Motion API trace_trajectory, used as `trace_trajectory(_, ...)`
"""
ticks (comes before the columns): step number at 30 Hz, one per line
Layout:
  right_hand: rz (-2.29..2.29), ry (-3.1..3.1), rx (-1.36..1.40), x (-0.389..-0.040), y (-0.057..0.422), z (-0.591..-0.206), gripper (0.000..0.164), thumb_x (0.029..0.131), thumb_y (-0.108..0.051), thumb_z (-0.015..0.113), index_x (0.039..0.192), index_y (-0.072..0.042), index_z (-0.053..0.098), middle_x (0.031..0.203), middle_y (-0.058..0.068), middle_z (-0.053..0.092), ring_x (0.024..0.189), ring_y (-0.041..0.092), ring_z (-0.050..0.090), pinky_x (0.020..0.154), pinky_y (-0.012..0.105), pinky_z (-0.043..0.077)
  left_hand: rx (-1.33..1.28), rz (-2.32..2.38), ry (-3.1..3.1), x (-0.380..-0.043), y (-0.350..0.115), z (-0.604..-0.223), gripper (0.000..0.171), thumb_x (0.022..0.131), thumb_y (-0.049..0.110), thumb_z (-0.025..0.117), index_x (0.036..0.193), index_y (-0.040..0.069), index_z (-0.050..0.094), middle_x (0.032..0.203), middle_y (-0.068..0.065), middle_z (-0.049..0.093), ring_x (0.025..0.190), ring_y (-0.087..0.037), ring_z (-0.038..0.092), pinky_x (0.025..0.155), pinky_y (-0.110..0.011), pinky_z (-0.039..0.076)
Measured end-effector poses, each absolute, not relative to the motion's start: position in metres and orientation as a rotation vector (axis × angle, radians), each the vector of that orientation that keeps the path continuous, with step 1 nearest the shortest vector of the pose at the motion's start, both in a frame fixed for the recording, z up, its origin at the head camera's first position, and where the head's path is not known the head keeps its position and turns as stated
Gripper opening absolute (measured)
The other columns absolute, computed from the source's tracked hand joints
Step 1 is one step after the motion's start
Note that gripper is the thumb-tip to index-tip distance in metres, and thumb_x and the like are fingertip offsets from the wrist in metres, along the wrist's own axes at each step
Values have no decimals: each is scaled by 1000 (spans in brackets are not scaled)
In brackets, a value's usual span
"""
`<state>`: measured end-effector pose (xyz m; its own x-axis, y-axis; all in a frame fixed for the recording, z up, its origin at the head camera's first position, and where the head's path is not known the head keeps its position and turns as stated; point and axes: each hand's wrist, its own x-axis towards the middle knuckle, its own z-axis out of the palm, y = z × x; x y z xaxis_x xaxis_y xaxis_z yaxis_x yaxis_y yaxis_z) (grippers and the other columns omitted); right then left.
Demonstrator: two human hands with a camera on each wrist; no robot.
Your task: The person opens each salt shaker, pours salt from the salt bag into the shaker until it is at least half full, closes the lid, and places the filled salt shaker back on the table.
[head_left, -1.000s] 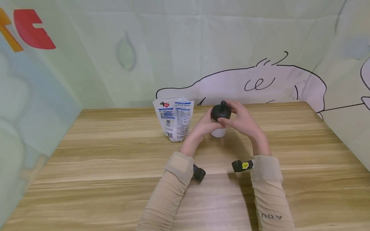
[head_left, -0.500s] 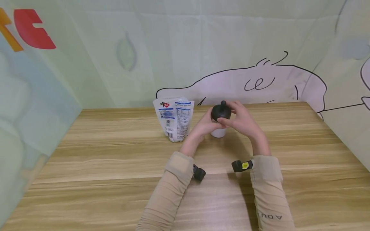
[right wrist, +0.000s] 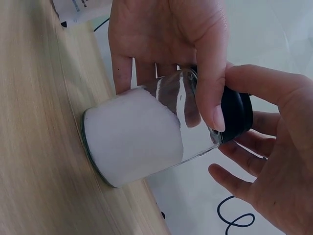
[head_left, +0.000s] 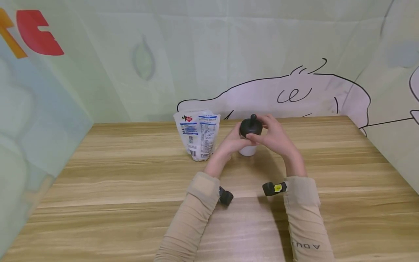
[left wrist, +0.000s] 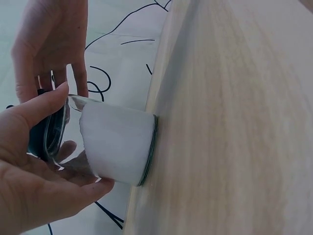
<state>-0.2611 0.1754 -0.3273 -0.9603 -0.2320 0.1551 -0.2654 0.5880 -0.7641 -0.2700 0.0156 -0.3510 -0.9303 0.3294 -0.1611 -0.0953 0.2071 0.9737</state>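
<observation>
A clear glass jar (right wrist: 137,137), over half filled with white grains or powder, stands upright on the wooden table (head_left: 131,189). Its black lid (head_left: 250,128) has a knob on top and sits on the jar's mouth. My left hand (head_left: 234,140) grips the glass near the rim, thumb along the near side, as the right wrist view shows (right wrist: 166,34). With curled fingers my right hand (head_left: 276,138) holds the lid's edge, thumb at the front. Left of the jar stands a white printed pouch (head_left: 198,134), which neither hand touches.
A printed cloth backdrop (head_left: 196,65) rises behind the table and at both sides. Black wrist cameras hang inside each sleeve cuff (head_left: 203,187), close above the tabletop.
</observation>
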Motion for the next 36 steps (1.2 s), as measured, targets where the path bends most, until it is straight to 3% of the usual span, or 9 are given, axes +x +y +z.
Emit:
trace_trajectory(15,1393,-2817,432,-260,175,-327,65,86,-18,69,143,-4,40,149,17,41,140,39,34,114,58,26,195,1731,2171,-270,15,-349,78,82,15,72,148,14,29,157,-9,31,146,-29,25,118,-54,20)
trace_trajectory(36,1383,-2769,425,-261,175,-330,61,85,-17,72,139,-3,46,145,17,47,140,35,36,116,54,25,217,1775,2161,-270,16,-351,72,82,13,72,144,14,35,154,-8,36,145,-29,28,118,-53,20)
